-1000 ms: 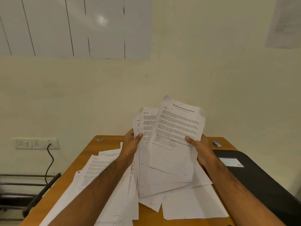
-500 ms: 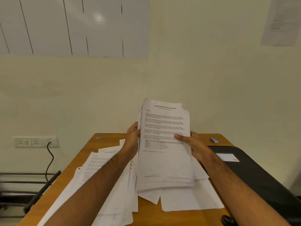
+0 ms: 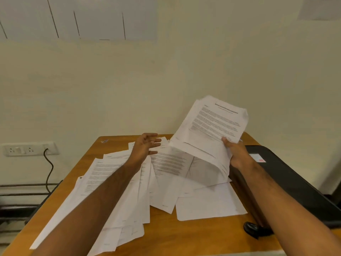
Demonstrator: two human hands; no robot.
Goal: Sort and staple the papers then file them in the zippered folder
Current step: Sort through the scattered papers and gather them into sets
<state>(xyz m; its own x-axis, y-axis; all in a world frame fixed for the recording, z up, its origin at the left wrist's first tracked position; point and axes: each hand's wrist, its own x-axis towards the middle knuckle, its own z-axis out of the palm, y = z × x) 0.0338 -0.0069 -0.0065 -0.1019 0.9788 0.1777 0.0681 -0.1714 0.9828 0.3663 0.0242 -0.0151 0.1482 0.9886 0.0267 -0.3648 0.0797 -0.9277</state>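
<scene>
I hold a sheaf [image 3: 212,130] pinched in my right hand [image 3: 238,154] at 2 o'clock; my left hand [image 3: 145,145] hovers with fingers released. Loose papers [image 3: 129,182] cover the desk [image 3: 184,237]; I judge stapling not begun, the folder [image 3: 295,182] at 3 o'clock unfilled.

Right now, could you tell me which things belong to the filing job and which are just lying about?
Job: held papers, right hand, left hand, loose sheets, black folder.
Lying about: wall socket, cable, table.
</scene>
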